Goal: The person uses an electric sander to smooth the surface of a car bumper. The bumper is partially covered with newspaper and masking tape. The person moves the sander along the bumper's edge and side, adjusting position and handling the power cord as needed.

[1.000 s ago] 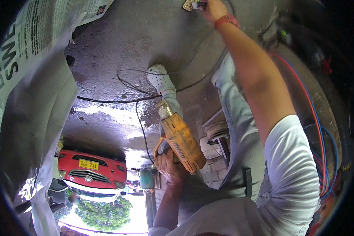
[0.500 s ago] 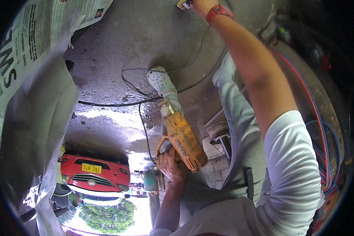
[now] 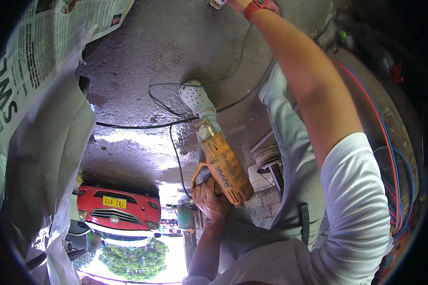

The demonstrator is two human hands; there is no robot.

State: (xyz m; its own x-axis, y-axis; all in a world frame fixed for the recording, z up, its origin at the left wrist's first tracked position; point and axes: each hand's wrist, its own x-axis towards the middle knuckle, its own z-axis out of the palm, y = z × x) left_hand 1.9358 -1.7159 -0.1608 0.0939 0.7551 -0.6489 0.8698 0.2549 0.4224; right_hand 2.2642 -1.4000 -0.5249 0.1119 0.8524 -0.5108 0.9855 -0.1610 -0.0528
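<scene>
My left hand (image 3: 210,198) is closed round the handle of a worn orange heat gun (image 3: 226,168). The gun's metal nozzle (image 3: 204,128) points up and slightly left, towards a white perforated clog (image 3: 195,97). From the right, my right arm reaches to the top edge, with a red watch (image 3: 262,6) on its wrist. My right hand (image 3: 239,4) is partly cut off by the frame. Its fingers are at a small pale, metallic-looking object (image 3: 218,4) whose kind I cannot make out.
Black cable (image 3: 142,127) loops over the wet concrete floor (image 3: 128,90). At left hang grey sheeting (image 3: 47,128) and newspaper (image 3: 57,40). A red car (image 3: 119,207) appears upside down at lower left. Red and blue hoses (image 3: 380,123) run along the right.
My right hand has shifted slightly left and up, so less of it shows. The newspaper sits a little lower in view. The heat gun stays in my left hand.
</scene>
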